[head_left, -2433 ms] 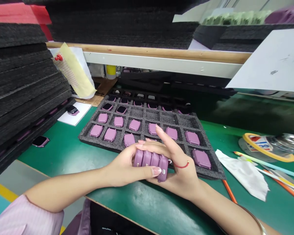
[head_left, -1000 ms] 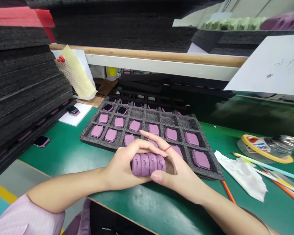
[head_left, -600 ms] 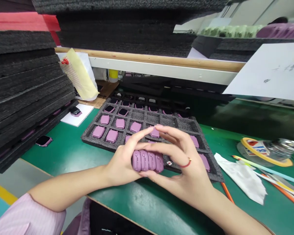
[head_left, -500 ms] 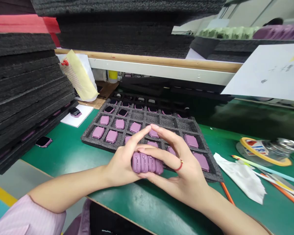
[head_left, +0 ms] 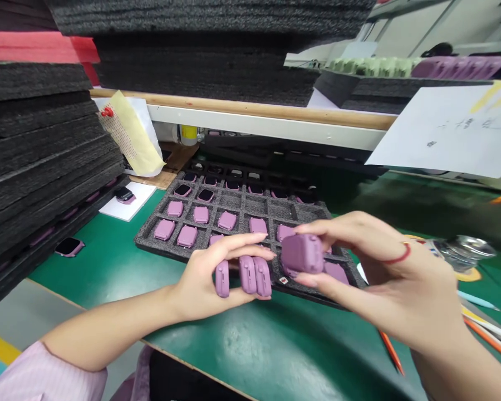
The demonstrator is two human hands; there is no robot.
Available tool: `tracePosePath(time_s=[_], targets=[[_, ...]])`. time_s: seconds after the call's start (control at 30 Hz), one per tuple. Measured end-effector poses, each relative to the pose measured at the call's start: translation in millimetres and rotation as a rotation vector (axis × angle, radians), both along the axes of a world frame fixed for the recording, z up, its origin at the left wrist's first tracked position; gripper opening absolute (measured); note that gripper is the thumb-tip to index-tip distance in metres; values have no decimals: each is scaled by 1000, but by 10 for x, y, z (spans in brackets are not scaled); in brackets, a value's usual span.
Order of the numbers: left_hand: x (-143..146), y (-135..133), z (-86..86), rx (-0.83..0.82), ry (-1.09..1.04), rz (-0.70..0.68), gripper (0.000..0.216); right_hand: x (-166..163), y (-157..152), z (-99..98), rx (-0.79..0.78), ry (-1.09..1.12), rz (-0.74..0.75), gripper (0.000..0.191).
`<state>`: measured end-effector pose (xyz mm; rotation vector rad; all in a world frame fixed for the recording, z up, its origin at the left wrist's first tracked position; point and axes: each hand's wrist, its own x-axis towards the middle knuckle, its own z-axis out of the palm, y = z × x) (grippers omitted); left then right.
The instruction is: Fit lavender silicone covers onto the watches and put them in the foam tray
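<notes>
My left fingers (head_left: 242,250) clamp three cases (head_left: 248,274); right fingers (head_left: 338,225) clamp one case (head_left: 303,253), under check at 3 o'clock. Empty tray (head_left: 237,196) cells at 12 o'clock.

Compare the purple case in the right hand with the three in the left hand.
The right hand pinches a single case; the left hand clamps three cases. The single case shows its broad face to the camera; the three cases stand on edge, side by side, showing narrow sides. Shared: same purple colour, rounded corners.
</notes>
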<state>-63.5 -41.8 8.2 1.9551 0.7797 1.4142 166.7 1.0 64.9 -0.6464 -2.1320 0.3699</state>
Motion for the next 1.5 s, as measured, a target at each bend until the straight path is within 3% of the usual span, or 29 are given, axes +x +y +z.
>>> tracePosePath(time_s=[0.17,0.33,0.43,0.57,0.67,0.97,1.07,1.27,1.37,1.5], targets=[[-3,-7,-59,1,-33,-29,69,-120,-46,-93,-110,-70,190,38],[3,-4,-105,-213,-143,-94,64,-276,-124,-262,-187,15,198,41],[13,-1,-82,-302,-222,-129,54,-284,-121,-257,-152,39,236,44],[26,-21,-21,-374,-286,-177,49,-253,-88,-211,-35,95,299,29],[40,-41,14,-435,-327,-206,49,-246,-72,-224,-32,164,314,23],[42,-35,-7,-628,-370,-268,48,-239,-80,-250,25,155,262,22],[47,-33,-34,-669,-367,-219,53,-218,-76,-253,66,122,253,21],[51,-28,-18,-597,-357,-138,50,-287,-18,-298,-10,174,308,19],[36,-19,13,-505,-251,-23,44,-302,-38,-373,-39,206,276,15],[23,10,-2,-374,-88,140,51,-130,-101,-504,-278,118,151,34]])
